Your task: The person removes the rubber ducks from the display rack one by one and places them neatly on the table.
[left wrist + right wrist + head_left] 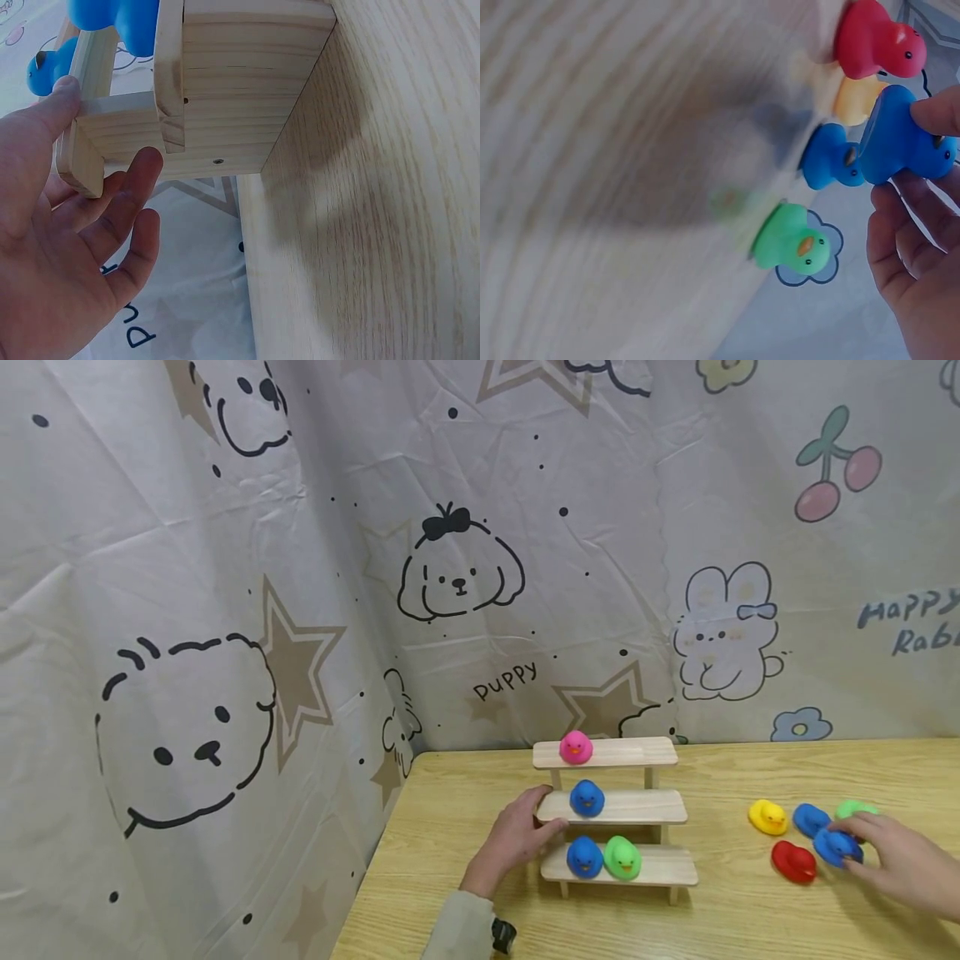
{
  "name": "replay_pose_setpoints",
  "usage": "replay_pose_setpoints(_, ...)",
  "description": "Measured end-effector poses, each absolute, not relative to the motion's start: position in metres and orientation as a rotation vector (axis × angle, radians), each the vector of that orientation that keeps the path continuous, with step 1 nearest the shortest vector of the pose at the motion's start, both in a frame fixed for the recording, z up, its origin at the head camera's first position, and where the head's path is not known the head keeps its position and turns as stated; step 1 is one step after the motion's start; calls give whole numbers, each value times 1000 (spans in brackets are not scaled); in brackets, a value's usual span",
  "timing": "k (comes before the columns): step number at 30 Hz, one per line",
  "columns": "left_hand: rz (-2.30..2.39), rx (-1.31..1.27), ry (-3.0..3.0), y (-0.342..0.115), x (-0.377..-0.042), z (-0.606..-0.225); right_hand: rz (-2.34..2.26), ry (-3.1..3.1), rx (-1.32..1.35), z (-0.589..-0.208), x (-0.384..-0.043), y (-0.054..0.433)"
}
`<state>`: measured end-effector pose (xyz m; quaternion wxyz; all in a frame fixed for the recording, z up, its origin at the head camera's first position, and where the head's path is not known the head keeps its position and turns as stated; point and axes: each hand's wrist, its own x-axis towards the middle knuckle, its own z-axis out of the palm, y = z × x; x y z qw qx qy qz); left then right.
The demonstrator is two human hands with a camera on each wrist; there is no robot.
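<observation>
My left hand (512, 842) grips the left end of the middle board of a three-tier wooden display stand (645, 807). In the left wrist view the thumb lies on one face of that board (81, 161), with the fingers around the other side. Off to the right, my right hand (896, 860) pinches a blue rubber duck (891, 139) between thumb and fingers. The duck is tilted and lifted off the table in the right wrist view. Close by are another blue duck (826, 157), a green duck (791, 240), a red duck (792, 862) and a yellow duck (767, 817).
On the stand, a pink duck (576, 747) sits on the top tier and a blue duck (587, 798) on the middle one. The bottom tier bears a blue duck (584, 857) beside a green duck (622, 858). A printed curtain (600, 610) hangs behind the wooden table (731, 910).
</observation>
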<state>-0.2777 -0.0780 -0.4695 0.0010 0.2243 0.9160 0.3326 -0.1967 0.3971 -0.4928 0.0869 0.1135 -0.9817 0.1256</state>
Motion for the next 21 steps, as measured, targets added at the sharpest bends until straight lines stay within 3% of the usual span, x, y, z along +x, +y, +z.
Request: replay_pose_setpoints(21, 1034, 704, 2876, -77, -277, -468, 411, -3064, 322, -514, -200, 404)
